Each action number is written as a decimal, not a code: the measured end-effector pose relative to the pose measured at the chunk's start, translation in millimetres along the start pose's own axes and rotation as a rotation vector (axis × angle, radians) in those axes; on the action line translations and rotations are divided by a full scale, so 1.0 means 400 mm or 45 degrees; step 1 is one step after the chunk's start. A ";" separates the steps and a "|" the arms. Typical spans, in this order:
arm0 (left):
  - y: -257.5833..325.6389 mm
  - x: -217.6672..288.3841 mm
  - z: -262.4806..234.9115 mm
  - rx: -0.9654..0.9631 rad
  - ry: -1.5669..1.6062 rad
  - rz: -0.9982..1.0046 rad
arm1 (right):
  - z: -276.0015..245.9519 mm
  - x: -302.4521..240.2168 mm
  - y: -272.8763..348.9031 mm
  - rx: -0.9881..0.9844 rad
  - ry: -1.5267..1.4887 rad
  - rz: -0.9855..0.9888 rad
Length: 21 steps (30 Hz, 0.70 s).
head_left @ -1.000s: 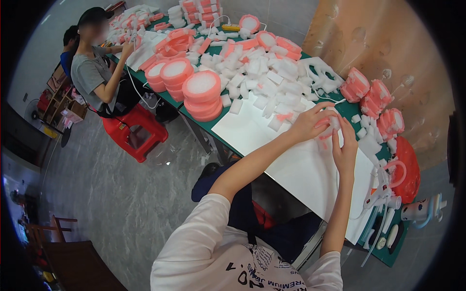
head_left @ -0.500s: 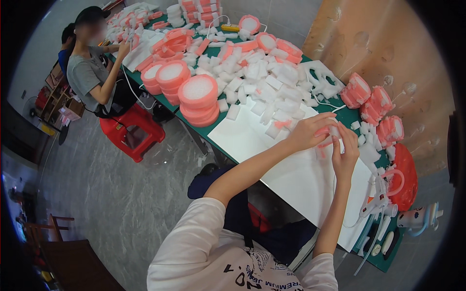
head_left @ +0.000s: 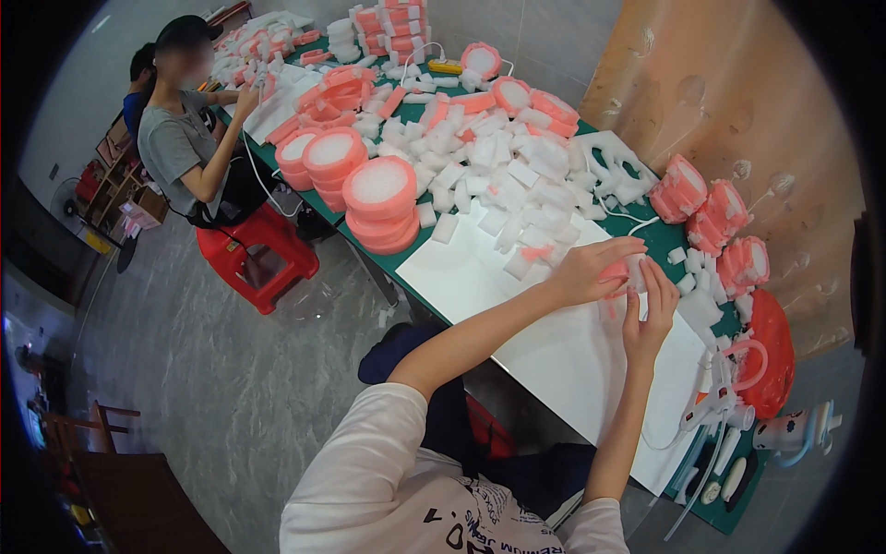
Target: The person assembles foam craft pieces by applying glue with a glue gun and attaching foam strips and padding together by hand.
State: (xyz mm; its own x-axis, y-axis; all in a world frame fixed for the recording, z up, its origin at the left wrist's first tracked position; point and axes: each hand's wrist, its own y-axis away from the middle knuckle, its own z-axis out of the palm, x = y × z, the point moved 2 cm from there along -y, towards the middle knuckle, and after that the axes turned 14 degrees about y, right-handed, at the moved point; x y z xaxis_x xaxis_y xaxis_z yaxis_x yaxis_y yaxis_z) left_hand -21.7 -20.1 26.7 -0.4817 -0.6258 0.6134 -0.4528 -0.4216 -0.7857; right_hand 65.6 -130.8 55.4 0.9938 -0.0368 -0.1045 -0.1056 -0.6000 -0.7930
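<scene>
Over the white sheet point(head_left: 563, 360) on the table, my two hands come together around a small pink and white foam piece point(head_left: 635, 270). My left hand point(head_left: 591, 270) grips its left side, with the fingers curled over the top. From the right, my right hand point(head_left: 653, 309) presses its fingertips against the white part. Fingers cover much of the piece, so its full shape is hidden. Just beyond my left hand lies a heap of loose white foam blocks point(head_left: 498, 152), with a pink scrap point(head_left: 535, 252) at its near edge.
Stacked pink foam rings with white centres point(head_left: 380, 189) stand left of the heap; more pink foam stacks point(head_left: 720, 212) line the right edge. A glue gun point(head_left: 715, 397), a red bag point(head_left: 771, 351) and a cup point(head_left: 784, 432) are at right. A co-worker point(head_left: 189, 138) sits at far left.
Both hands have come slightly nearer to me, still gripping the foam piece. The whole view has shifted a little.
</scene>
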 end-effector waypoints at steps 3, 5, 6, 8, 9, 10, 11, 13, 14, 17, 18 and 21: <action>0.002 0.006 0.008 -0.021 -0.018 0.025 | -0.010 0.003 0.000 -0.015 0.027 -0.003; -0.006 0.002 -0.001 -0.050 -0.022 0.035 | -0.012 0.002 -0.001 -0.033 0.048 -0.003; -0.009 0.002 -0.001 -0.078 -0.029 0.058 | -0.011 0.002 -0.004 -0.036 0.053 0.009; -0.003 0.013 -0.002 -0.045 -0.007 0.007 | -0.012 -0.004 -0.001 -0.046 0.049 0.036; 0.000 0.013 -0.005 -0.014 0.010 -0.028 | -0.010 -0.004 -0.001 -0.054 0.050 0.043; -0.001 0.003 -0.007 -0.003 -0.006 -0.012 | -0.008 -0.005 -0.003 -0.052 0.059 0.039; -0.002 -0.001 -0.005 -0.006 0.000 -0.019 | -0.007 -0.006 -0.003 -0.048 0.071 0.034; -0.003 -0.002 -0.003 0.063 0.048 -0.015 | -0.007 -0.010 -0.003 -0.042 0.121 -0.002; -0.003 -0.005 0.000 0.057 0.057 -0.014 | -0.010 -0.011 -0.006 -0.030 0.174 -0.044; 0.000 -0.017 0.000 0.061 0.064 -0.007 | -0.001 -0.013 0.000 -0.035 0.112 -0.095; 0.004 -0.021 0.004 0.029 0.034 -0.079 | 0.003 -0.004 0.008 -0.063 0.100 -0.061; 0.010 -0.028 0.005 0.003 -0.002 -0.174 | 0.012 0.002 0.011 -0.062 0.101 -0.061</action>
State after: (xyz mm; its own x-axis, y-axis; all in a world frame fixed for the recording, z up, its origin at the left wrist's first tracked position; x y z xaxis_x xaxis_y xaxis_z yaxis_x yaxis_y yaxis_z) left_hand -16.8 -16.1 16.5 -0.4148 -0.5635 0.7144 -0.5125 -0.5041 -0.6952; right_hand 65.8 -129.7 48.9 0.9974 -0.0694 -0.0180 -0.0584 -0.6405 -0.7657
